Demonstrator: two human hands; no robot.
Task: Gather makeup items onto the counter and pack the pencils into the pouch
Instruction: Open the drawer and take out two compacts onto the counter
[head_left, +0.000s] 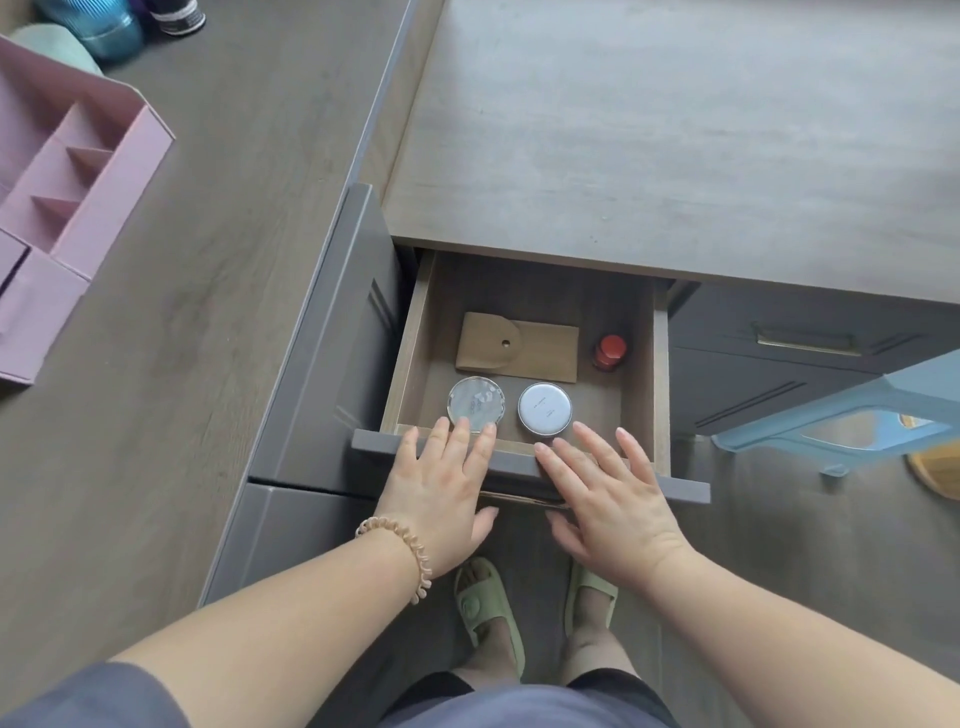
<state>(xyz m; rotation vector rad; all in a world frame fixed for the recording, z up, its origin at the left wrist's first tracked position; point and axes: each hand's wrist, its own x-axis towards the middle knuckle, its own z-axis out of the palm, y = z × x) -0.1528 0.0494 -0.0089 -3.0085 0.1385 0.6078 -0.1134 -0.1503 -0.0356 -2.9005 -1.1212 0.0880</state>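
Under the grey wood-grain tabletop (675, 130), the grey-fronted wooden drawer (685, 491) juts toward us; left hand (441, 478) and right hand (613, 499) lie flat-fingered on its front.

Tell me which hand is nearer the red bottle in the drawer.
Right. The right hand lies on the drawer front below the red bottle; the left hand lies farther left, at the clear jar.

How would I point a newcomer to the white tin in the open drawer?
Start at the open grey-fronted wooden drawer under the desk top. Two round tins sit at its front edge; the matte white round tin is the right-hand one. Its neighbour, the shiny silvery round tin, glints, while this lid is plain.
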